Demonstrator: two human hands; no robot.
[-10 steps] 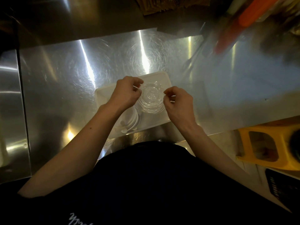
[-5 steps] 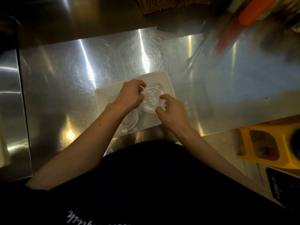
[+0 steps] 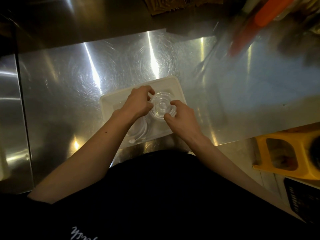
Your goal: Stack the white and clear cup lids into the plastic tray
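Note:
A white plastic tray (image 3: 107,103) lies on the steel counter near its front edge. In the tray's right half sits a stack of clear cup lids (image 3: 161,105). My left hand (image 3: 138,101) pinches the stack's left rim and my right hand (image 3: 181,115) grips its right and near rim. White cup lids (image 3: 141,131) are stacked in the tray's near left part, partly hidden under my left wrist.
The steel counter (image 3: 69,84) spreads wide around the tray. Blurred orange and red items (image 3: 259,19) stand at the back right. A yellow plastic stool (image 3: 294,151) and a black crate (image 3: 304,203) are on the floor to the right.
Both hands have come down and closed in from the sides onto the clear lid stack, which has settled lower in the tray.

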